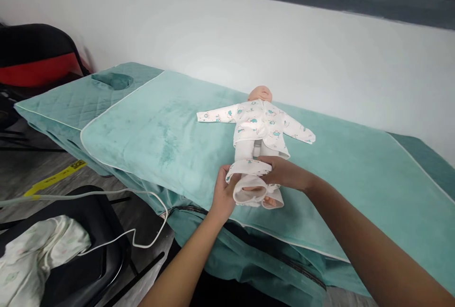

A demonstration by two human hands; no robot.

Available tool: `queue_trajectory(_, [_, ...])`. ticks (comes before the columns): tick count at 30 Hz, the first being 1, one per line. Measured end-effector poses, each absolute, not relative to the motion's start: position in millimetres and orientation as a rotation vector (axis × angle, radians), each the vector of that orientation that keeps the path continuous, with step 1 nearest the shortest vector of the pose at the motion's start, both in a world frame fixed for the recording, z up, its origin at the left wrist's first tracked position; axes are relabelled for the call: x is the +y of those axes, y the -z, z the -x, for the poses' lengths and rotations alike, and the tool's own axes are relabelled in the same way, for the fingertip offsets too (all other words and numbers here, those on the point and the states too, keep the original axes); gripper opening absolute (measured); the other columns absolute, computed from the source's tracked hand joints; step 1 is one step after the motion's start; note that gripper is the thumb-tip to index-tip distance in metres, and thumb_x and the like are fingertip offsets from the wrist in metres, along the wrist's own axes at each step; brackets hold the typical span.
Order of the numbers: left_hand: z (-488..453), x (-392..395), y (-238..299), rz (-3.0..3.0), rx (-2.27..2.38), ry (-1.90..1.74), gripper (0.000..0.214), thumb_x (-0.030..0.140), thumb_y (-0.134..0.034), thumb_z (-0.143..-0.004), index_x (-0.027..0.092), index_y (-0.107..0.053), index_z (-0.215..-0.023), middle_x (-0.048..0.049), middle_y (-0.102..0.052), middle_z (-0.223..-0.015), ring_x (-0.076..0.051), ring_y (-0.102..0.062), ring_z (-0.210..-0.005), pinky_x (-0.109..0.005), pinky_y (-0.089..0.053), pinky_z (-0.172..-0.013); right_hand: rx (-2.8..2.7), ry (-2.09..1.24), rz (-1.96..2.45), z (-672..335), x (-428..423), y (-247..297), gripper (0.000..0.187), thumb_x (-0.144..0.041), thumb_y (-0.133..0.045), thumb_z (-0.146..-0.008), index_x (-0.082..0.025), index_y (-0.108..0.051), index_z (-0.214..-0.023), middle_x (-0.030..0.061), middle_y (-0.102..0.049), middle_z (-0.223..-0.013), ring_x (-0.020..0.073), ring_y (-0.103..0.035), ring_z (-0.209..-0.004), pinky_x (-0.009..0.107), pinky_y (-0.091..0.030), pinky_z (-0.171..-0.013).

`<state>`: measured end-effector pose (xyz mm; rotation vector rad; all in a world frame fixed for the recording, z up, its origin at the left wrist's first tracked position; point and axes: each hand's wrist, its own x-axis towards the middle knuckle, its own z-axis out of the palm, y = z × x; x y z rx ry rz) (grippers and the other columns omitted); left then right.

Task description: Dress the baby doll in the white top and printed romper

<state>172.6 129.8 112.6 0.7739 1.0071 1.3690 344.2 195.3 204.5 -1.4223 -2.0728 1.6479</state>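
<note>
A baby doll (261,93) lies on its back on the teal massage bed, head toward the wall. It wears a white printed jacket (253,120) with both sleeves spread out. White printed baby pants (249,167) are bunched around its lower legs, and a foot shows inside one leg opening. My left hand (224,194) grips the left side of the pants' waistband. On the other side my right hand (284,173) holds the waistband, its fingertips partly hidden by the cloth. The doll's bare pale thighs show between jacket and pants.
The teal bed cover (142,122) runs along a white wall (185,32), with a face hole (113,80) at the far left. A black chair (95,259) at lower left bears a white printed cloth (46,250). A white cable (142,193) loops beside the bed.
</note>
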Motion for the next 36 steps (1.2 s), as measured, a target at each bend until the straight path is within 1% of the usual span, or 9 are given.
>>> queue_trajectory(3, [-173,134,-113,-0.856,1.073,-1.366,0.039,0.053,-0.061,-0.083,0.018,-0.052,-0.1,-0.0012,-0.06,-0.089,-0.014,-0.056,-0.08,-0.023,-0.044,-0.071,-2.075,-1.601,1.374,-342,194,-202,0.037,-0.036,-0.073,-0.069,-0.018,-0.065,-0.1,0.0047,-0.069,-0.102,0.0242,-0.063,-0.097,0.03,-0.05,-0.077])
queue_trajectory(7, [-168,138,-119,-0.886,1.106,-1.311,0.037,0.05,-0.062,-0.082,0.017,-0.054,-0.099,-0.0024,-0.062,-0.091,-0.015,-0.057,-0.081,-0.022,-0.044,-0.07,-2.1,-1.342,1.479,-338,194,-193,0.022,-0.034,-0.065,-0.074,-0.017,-0.063,-0.088,0.0051,-0.07,-0.093,0.0229,-0.063,-0.088,0.03,-0.047,-0.071])
queue_trajectory(12, [-145,142,-128,-0.963,0.91,-1.087,0.038,0.031,-0.073,-0.071,0.017,-0.054,-0.101,-0.0029,-0.064,-0.096,-0.016,-0.058,-0.087,-0.023,-0.045,-0.075,-2.047,-1.147,1.624,-334,195,-185,0.018,-0.033,-0.062,-0.074,-0.018,-0.055,-0.079,0.0028,-0.065,-0.081,0.0195,-0.058,-0.077,0.027,-0.041,-0.061])
queue_trajectory(15, [-132,149,-128,-1.102,0.89,-1.004,0.033,0.019,-0.068,-0.068,0.017,-0.054,-0.098,-0.001,-0.061,-0.091,-0.015,-0.056,-0.084,-0.022,-0.042,-0.073,-2.129,-1.059,1.655,-332,195,-185,0.02,-0.036,-0.059,-0.076,-0.018,-0.05,-0.074,0.0016,-0.062,-0.076,0.0172,-0.054,-0.072,0.026,-0.037,-0.059])
queue_trajectory(20, [-127,171,-124,-1.398,1.061,-1.06,0.022,0.013,-0.056,-0.069,0.018,-0.055,-0.091,0.002,-0.055,-0.082,-0.013,-0.05,-0.078,-0.022,-0.039,-0.07,-2.167,-1.113,1.629,-331,194,-189,0.025,-0.042,-0.06,-0.078,-0.018,-0.054,-0.081,0.0042,-0.065,-0.085,0.0191,-0.057,-0.076,0.028,-0.04,-0.063])
queue_trajectory(24, [-127,184,-117,-1.662,1.178,-1.112,0.015,0.013,-0.052,-0.077,0.019,-0.054,-0.091,-0.0002,-0.056,-0.087,-0.014,-0.051,-0.08,-0.024,-0.04,-0.074,-2.142,-1.141,1.64,-331,194,-190,0.025,-0.041,-0.06,-0.079,-0.017,-0.058,-0.087,0.0048,-0.067,-0.09,0.0208,-0.059,-0.08,0.03,-0.042,-0.066])
queue_trajectory(30, [-132,174,-100,-1.95,1.257,-1.088,0.032,0.01,-0.049,-0.08,0.018,-0.054,-0.11,-0.0093,-0.056,-0.11,-0.021,-0.053,-0.101,-0.034,-0.042,-0.09,-2.068,-1.062,1.722,-327,192,-182,0.02,-0.037,-0.059,-0.077,-0.018,-0.053,-0.079,0.0025,-0.064,-0.082,0.0187,-0.056,-0.075,0.028,-0.039,-0.063])
queue_trajectory(33, [-135,167,-99,-1.879,1.271,-1.068,0.049,0.01,-0.052,-0.078,0.018,-0.049,-0.126,-0.0106,-0.056,-0.119,-0.024,-0.053,-0.108,-0.037,-0.041,-0.096,-2.025,-0.98,1.79,-325,191,-178,0.016,-0.034,-0.055,-0.077,-0.019,-0.05,-0.075,0.0011,-0.063,-0.078,0.0173,-0.055,-0.072,0.027,-0.037,-0.06])
queue_trajectory(36, [-136,163,-104,-1.723,1.218,-1.067,0.059,0.014,-0.059,-0.076,0.018,-0.045,-0.133,-0.0116,-0.057,-0.126,-0.025,-0.054,-0.112,-0.037,-0.041,-0.098,-1.993,-0.944,1.807,-325,191,-177,0.015,-0.034,-0.052,-0.079,-0.019,-0.052,-0.078,0.0015,-0.065,-0.08,0.0172,-0.056,-0.072,0.027,-0.038,-0.06])
